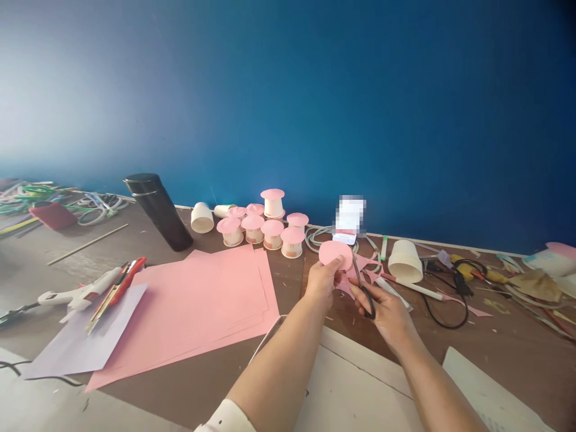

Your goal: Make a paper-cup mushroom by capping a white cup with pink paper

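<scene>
My left hand [324, 275] pinches a round pink paper disc [335, 253] by its lower edge, thumb on top. In my right hand [384, 309] is a pair of scissors [369, 305], its blades reaching up beside the disc's right edge. Whether the blades touch the paper I cannot tell. Pink paper scraps [348, 282] lie under and to the right of the disc. Behind and to the left stand several small paper cups [293, 249] topped with pink discs. A plain white cup [405, 261] rests upside down to the right of my hands.
Pink paper sheets [202, 300] cover the table's left-centre, with a lilac sheet [85, 342], a red utility knife [117, 288] and a glue gun [81, 294] beside them. A black flask [159, 213] stands behind. Cables [450, 318] lie at right. The blue wall [315, 108] bounds the back.
</scene>
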Demonstrator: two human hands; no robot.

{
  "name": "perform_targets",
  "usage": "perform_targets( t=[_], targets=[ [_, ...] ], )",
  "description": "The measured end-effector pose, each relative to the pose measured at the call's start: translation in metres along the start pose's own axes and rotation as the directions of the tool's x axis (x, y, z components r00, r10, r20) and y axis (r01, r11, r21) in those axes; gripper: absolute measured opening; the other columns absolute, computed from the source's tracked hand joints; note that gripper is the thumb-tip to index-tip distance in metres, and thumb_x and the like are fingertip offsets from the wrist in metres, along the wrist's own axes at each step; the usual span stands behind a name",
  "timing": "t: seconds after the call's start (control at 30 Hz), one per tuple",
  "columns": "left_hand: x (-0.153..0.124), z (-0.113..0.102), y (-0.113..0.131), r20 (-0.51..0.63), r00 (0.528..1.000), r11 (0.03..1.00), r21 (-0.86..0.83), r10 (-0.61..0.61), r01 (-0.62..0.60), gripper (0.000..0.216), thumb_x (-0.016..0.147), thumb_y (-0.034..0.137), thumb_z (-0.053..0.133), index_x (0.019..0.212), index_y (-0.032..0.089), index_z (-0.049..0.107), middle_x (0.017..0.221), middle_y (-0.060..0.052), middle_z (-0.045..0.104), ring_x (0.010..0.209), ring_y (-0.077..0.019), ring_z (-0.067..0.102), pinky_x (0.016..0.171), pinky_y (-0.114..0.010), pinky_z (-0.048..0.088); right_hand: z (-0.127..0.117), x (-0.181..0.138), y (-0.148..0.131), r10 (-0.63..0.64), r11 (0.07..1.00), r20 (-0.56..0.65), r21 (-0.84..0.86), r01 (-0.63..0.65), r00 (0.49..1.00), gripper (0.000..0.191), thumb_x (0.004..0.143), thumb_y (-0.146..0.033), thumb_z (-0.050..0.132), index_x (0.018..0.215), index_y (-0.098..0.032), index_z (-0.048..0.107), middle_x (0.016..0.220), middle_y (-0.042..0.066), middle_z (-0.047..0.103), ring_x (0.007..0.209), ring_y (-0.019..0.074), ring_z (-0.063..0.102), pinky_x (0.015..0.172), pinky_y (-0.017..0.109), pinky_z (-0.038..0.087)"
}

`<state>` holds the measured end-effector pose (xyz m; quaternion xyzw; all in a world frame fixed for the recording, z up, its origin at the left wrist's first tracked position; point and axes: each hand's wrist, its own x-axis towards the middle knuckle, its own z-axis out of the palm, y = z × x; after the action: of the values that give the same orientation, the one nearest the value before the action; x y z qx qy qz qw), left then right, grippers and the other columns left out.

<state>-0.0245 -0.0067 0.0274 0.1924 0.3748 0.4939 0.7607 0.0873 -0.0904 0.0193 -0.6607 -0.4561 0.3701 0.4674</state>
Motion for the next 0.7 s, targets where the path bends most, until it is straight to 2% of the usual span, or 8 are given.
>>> perform_targets(
  t=[0.2,0.53,0.7],
  targets=[
    [0.0017,0.0002,-0.0014,-0.030,1.000,1.000,-0.022,-0.004,0.003,0.038,0.058,0.022,0.082,0.090,0.011,0.064,0.082,-0.006,0.065,0.061,-0.0074,0.054,0.057,-0.020,0.042,0.0020,-0.0016,-0.0027,0.030,0.999,0.018,0.018,-0.030,0.999,0.058,0.071,-0.057,0.072,0.113,-0.017,0.072,0.064,0.001,0.062,0.057,0.0135,0.055,0.059,0.027,0.044],
    [-0.0041,0.0009,0.0042,-0.008,0.999,0.985,0.168,0.041,-0.039,0.030,0.061,0.022,0.079,0.085,0.009,0.068,0.072,-0.005,0.064,0.055,-0.0078,0.049,0.057,-0.023,0.041,-0.0002,-0.0011,-0.0025,0.039,0.999,0.004,0.030,-0.039,0.999,0.057,0.073,-0.055,0.071,0.116,-0.019,0.071,0.067,0.000,0.064,0.060,0.0145,0.057,0.064,0.028,0.046],
    [-0.0017,-0.0013,0.0034,0.001,0.999,0.972,0.228,0.053,-0.052,0.035,0.061,0.025,0.079,0.089,0.008,0.067,0.072,-0.005,0.063,0.054,-0.0078,0.048,0.056,-0.024,0.040,-0.0034,0.0003,0.0016,0.026,1.000,0.011,-0.004,-0.026,1.000,0.053,0.074,-0.055,0.070,0.115,-0.021,0.072,0.068,0.000,0.064,0.060,0.0144,0.057,0.063,0.028,0.046]
  ],
)
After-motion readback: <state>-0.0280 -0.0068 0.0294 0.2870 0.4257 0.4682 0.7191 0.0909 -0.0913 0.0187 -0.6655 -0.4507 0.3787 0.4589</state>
